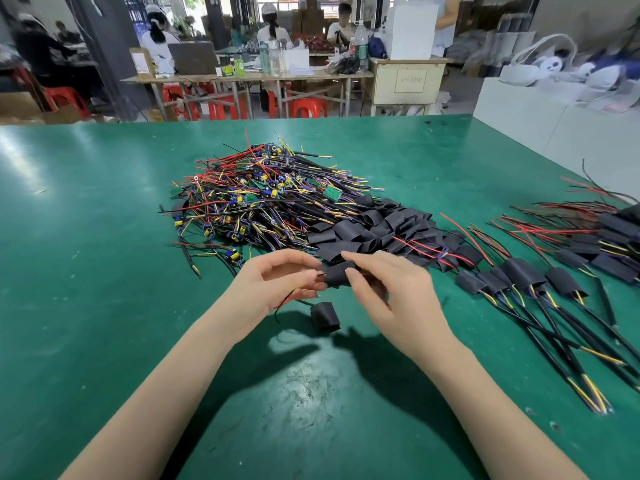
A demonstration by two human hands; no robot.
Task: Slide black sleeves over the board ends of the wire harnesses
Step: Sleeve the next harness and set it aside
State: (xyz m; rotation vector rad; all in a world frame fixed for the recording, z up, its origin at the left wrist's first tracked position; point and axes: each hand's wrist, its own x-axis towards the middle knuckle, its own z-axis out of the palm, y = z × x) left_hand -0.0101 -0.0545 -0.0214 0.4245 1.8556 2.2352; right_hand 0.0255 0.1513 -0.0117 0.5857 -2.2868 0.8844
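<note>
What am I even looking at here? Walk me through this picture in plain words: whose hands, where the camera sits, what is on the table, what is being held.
There is no machine here. A person wears a camera on the head, so the single picture looks forward and down at their own two bare hands over a green table.

The left hand pinches thin wires, and the right hand grips a black sleeve held between the two, apparently working it over a harness end.

On the table: a tangled pile of unsleeved harnesses with small green boards, a heap of loose black sleeves beside it, and to the right a row of finished harnesses with sleeves already on. One more sleeve lies under the hands. Other workers sit at tables in the background.
</note>
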